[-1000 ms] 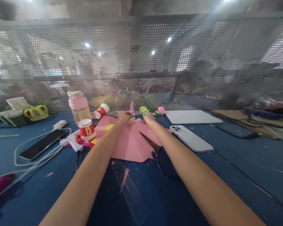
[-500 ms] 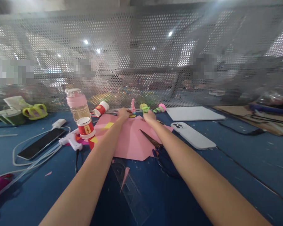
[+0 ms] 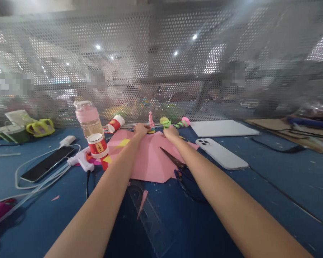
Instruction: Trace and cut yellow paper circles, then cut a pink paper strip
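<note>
Left hand [image 3: 141, 128] and right hand [image 3: 171, 132] at far edge of flat pink paper sheet [image 3: 150, 161]; grip unclear, both. Sheet probably light, creases easily; best held by opposite edges.

Behind the blue table [image 3: 271, 186] stands a perforated grey screen [image 3: 150, 64], with probably ceiling lights [image 3: 195, 37] beyond.

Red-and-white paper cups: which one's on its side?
The farther cup, right of the pink-topped bottle; the nearer cup stands upright before the bottle.
</note>
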Tool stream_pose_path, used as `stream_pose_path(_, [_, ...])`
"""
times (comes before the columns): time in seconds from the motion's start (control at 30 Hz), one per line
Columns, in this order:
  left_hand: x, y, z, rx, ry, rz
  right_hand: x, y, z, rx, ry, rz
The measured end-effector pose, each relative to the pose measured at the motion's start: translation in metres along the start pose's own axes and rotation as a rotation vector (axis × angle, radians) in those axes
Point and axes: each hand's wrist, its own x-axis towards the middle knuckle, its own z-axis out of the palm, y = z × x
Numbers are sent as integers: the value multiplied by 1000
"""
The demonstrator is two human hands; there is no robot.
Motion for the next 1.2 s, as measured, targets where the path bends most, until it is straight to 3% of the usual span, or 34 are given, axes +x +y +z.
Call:
stream_pose_path(0.13, [1, -1, 1, -25, 10, 1, 0, 2, 1, -24, -55, 3])
stream_pose_path(0.5, [0, -1, 2, -54, 9, 24, -6, 6, 8, -26, -81, -378])
stream_pose_path(0.8, [-1, -2, 2, -72, 39, 27, -6, 7, 10, -84, -80, -403])
stream_pose_path(1.2, [3, -4, 3, -150, 189, 10, -5, 8, 11, -101, -82, -397])
